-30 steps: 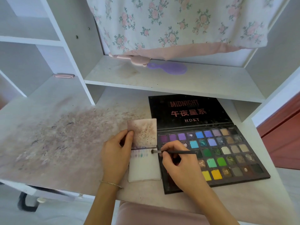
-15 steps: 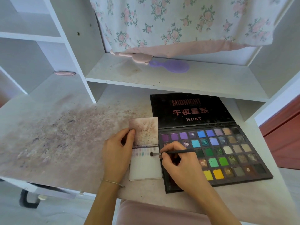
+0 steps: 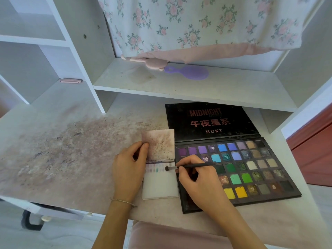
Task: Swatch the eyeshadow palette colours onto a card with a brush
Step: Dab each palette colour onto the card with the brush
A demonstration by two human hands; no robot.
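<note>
Now mid-swatch: card (image 3: 159, 184) lies flat on the desk (image 3: 62, 159), just left of the palette (image 3: 251, 169), touching or nearly touching its left edge. Right hand (image 3: 199, 180) pinches the brush (image 3: 190, 166) near the ferrule, fingers curled round the handle. Brush lies almost level, tip on the card's top band at the right end of a faint row of swatches (image 3: 155, 168), pinkish at left, teal toward the right. Left hand (image 3: 128, 166) pins the card's left edge; thumb and fingers grip a stained flap (image 3: 159, 144) that looks hinged at the card's far edge.

Step, as I judge it: laying down one more colour at the row's right end. Little room is left on that row, so the next move likely calls for reloading from a fresh pan and starting lower, on the blank near part of the card.

Palette is open, black lid (image 3: 210, 121) lying flat on the far side with lettering up. Pans sit in rows: purples and blues far, greens in the middle, yellows near; several look worn or crumbled. Some near-left pans are hidden by the right hand.
</note>
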